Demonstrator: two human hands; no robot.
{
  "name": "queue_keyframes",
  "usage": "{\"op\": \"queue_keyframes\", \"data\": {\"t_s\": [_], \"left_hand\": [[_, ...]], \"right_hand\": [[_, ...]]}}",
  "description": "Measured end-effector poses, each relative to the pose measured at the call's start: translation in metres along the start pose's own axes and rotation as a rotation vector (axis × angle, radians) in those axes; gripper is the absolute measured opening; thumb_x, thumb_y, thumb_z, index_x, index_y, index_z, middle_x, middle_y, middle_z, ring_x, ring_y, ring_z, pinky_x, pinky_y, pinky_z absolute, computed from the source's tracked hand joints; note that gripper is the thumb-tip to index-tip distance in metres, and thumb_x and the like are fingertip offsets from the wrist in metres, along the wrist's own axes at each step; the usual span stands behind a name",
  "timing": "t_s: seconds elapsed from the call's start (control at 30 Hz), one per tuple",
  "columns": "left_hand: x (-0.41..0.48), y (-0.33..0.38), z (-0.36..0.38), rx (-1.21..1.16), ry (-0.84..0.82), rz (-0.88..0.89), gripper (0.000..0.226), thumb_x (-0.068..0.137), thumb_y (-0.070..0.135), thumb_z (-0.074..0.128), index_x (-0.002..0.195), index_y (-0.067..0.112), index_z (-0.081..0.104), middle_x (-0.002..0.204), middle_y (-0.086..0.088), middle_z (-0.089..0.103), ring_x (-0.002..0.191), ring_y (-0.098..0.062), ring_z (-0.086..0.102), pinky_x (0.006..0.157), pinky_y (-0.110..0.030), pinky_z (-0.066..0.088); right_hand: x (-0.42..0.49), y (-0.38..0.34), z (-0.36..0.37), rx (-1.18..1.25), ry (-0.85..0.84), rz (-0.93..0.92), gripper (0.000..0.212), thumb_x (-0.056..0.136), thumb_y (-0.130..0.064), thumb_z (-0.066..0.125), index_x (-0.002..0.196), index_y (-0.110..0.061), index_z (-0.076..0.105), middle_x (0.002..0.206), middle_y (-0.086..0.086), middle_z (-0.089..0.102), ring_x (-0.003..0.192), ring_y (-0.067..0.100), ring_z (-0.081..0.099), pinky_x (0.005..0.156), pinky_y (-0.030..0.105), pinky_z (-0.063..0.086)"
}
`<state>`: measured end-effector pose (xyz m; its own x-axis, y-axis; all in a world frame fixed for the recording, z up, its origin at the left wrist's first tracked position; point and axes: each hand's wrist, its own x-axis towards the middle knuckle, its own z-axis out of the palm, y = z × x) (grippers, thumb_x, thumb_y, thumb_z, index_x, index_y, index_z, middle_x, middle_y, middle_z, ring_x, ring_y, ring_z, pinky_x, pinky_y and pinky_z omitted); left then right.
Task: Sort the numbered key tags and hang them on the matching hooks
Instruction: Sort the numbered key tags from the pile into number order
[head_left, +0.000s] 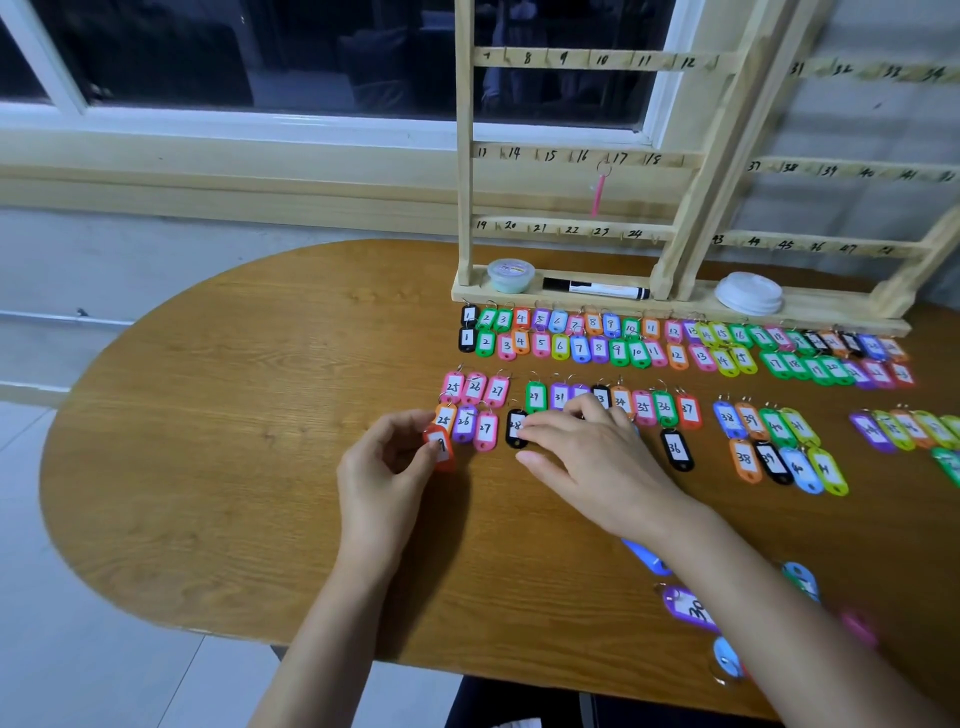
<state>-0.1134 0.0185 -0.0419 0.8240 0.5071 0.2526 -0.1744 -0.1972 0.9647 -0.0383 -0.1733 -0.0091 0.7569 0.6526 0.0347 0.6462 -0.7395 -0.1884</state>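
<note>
1. The left hand (389, 457) pinches a red tag (441, 451) between thumb and forefinger, with the other fingers curled. The tag's lower end is at the desk (234, 415). The thumb hides part of its number.
2. Just beyond the left fingertips lie tags 25 to 27 (474, 410), in two short rows of three.
3. The right hand (587, 457) lies flat with its fingers loosely spread, palm down, holding nothing. It covers part of the thirties row (644, 408).
4. The right forefinger tip touches black tag 28 (513, 435), which lies between the two hands.
5. Just right of the right hand lies black tag 36 (678, 449), alone below its row.
6. Well beyond the right hand run two long rows of tags 1 to 24 (597, 338), along the foot of the rack (465, 156).
7. A pink tag (598, 195) hangs from the rack at hook 17.
8. On the rack's base stand a tub (510, 274), a marker (595, 288) and a white lid (748, 293).
9. Beside the right forearm, nearer the person, lies purple tag 30 (688, 608). A blue tag (647, 560) is partly hidden under the wrist.
</note>
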Motion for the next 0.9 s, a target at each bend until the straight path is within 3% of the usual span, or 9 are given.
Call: {"op": "queue_keyframes", "data": {"t_s": [0.4, 0.7, 0.9], "left_hand": [[-0.001, 0.001, 0.000, -0.001, 0.003, 0.001, 0.032, 0.084, -0.009, 0.064, 0.095, 0.020, 0.068, 0.090, 0.005, 0.072, 0.080, -0.001, 0.067, 0.071, -0.011, 0.048], [0.001, -0.005, -0.006, -0.014, 0.207, -0.030, 0.032, 0.087, 0.000, 0.065, 0.094, 0.031, 0.067, 0.091, 0.000, 0.072, 0.081, -0.011, 0.067, 0.075, -0.025, 0.050], [0.001, -0.005, -0.006, 0.000, 0.197, -0.023, 0.031, 0.087, 0.001, 0.065, 0.095, 0.031, 0.067, 0.091, 0.004, 0.071, 0.083, -0.009, 0.066, 0.074, -0.020, 0.049]], "right_hand": [[0.002, -0.017, 0.000, 0.035, 0.024, -0.020, 0.048, 0.098, -0.054, 0.031, 0.139, -0.034, 0.044, 0.143, -0.020, 0.040, 0.127, 0.007, 0.028, 0.105, 0.034, 0.025], [0.033, -0.047, 0.008, -0.010, 0.007, -0.145, 0.048, 0.101, -0.049, 0.022, 0.135, -0.029, 0.049, 0.144, -0.017, 0.043, 0.122, 0.015, 0.032, 0.100, 0.040, 0.027], [0.023, -0.037, 0.008, 0.022, 0.030, -0.111, 0.049, 0.100, -0.050, 0.021, 0.136, -0.031, 0.048, 0.141, -0.019, 0.044, 0.123, 0.013, 0.031, 0.100, 0.039, 0.027]]}}
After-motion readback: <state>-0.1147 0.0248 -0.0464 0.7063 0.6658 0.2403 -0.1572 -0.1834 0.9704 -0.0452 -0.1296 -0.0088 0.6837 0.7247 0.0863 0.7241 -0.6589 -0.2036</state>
